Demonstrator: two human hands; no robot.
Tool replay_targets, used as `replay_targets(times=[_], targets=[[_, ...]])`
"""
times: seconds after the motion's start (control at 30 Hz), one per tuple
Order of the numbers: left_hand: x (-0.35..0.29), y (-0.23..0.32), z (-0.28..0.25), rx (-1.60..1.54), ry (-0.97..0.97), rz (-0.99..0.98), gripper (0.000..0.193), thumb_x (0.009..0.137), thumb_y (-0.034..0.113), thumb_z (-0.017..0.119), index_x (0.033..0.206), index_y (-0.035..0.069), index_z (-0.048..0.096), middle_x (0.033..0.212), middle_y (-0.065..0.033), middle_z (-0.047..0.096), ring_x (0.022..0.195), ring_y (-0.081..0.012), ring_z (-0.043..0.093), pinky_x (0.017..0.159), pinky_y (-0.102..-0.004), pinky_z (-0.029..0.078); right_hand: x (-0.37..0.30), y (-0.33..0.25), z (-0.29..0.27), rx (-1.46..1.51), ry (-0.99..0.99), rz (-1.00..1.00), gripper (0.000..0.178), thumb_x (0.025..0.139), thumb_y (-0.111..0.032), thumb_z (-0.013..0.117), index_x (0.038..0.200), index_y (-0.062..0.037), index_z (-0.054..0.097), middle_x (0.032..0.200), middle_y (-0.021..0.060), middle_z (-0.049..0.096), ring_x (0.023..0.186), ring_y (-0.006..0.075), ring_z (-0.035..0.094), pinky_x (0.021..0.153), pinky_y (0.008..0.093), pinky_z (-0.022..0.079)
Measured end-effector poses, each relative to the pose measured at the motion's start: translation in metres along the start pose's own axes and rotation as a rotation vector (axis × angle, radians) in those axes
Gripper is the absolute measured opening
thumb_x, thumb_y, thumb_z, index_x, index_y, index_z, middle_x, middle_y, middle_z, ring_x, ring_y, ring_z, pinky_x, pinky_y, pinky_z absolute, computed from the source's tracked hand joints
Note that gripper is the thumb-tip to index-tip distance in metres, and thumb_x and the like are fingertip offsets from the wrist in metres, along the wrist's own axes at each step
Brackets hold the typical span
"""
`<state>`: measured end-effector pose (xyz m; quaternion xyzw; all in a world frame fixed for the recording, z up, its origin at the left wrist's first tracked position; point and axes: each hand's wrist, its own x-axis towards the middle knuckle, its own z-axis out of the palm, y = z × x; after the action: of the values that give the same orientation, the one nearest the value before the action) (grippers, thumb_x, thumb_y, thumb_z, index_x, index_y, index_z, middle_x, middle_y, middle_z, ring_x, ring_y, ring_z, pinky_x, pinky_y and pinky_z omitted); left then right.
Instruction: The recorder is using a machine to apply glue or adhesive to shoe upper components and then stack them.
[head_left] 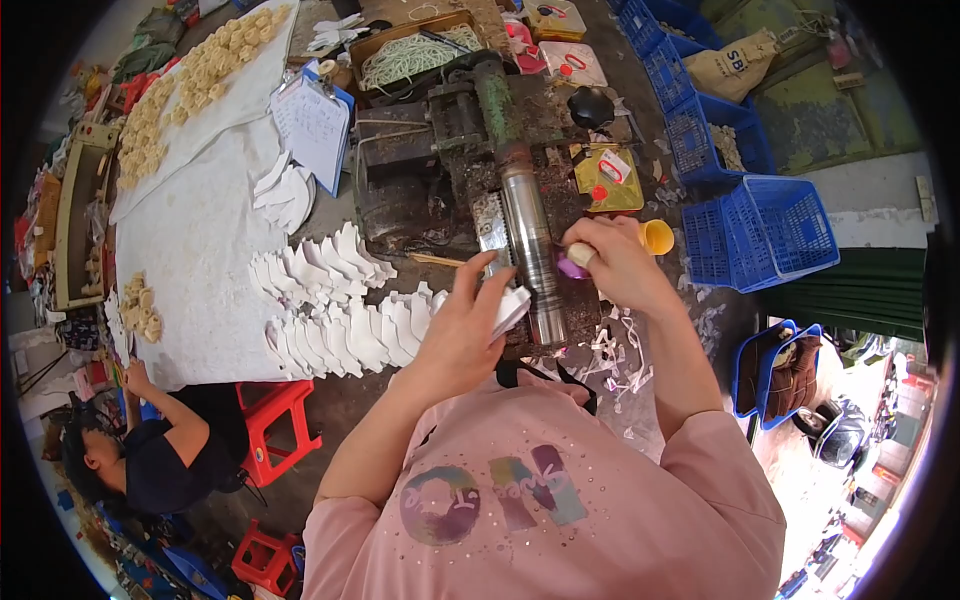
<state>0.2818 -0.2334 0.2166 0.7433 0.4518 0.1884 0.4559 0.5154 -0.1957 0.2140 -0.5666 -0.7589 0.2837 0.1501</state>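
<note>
My left hand (462, 325) is closed on a white curved piece (512, 312) at the near end of the machine, its fingers beside a shiny steel cylinder (533, 235). A flat metal bar (491, 224) lies along the cylinder's left side, close to my fingertips. Right of the cylinder, my right hand (622, 262) is wrapped round a tool with a pale rounded handle end (581, 255); its other end is hidden. Just under that hand shows something purple (572, 268), and a yellow cup-shaped thing (657, 237) stands beside it.
Rows of white curved pieces (345, 335) lie on the cloth-covered table (190, 300), with a clipboard (312, 125) farther back. Blue crates (785, 230) line the right. A yellow can (607, 180) stands behind my right hand. At left, another person (165, 440) works near a red stool (278, 430).
</note>
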Motion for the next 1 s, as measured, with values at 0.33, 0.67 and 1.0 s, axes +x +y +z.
replay_targets(times=[0.33,0.67,1.0], targets=[[-0.030,-0.041,-0.020,-0.145,0.352,-0.007,0.052,0.065,-0.003,0.059,0.116,0.000,0.048,0.118,-0.0152,0.045,0.112,-0.0319,0.047,0.097,-0.0360,0.036,-0.003,0.011,0.016,0.395,0.303,0.207,0.026,0.081,-0.001,0.061,0.106,-0.0023,0.059,0.089,0.0037,0.061,0.084,0.0128,0.056,0.080,0.0261,0.043],[-0.160,-0.184,-0.027,0.645,0.206,-0.370,0.058,0.061,-0.010,0.059,0.117,0.006,0.050,0.125,-0.0142,0.045,0.112,-0.0333,0.048,0.093,-0.0413,0.040,-0.001,0.004,0.023,0.484,0.308,0.249,0.026,0.083,-0.001,0.057,0.109,-0.0023,0.058,0.094,0.0048,0.061,0.088,0.0112,0.056,0.082,0.0248,0.044],[-0.148,-0.154,-0.041,0.421,-0.237,-0.553,0.055,0.062,-0.004,0.060,0.115,0.008,0.051,0.116,-0.0199,0.049,0.092,-0.0367,0.057,0.082,-0.0380,0.047,-0.005,-0.015,0.015,0.506,0.373,0.168,0.020,0.087,-0.005,0.057,0.106,-0.0009,0.057,0.095,0.0045,0.060,0.088,0.0111,0.056,0.080,0.0241,0.044]])
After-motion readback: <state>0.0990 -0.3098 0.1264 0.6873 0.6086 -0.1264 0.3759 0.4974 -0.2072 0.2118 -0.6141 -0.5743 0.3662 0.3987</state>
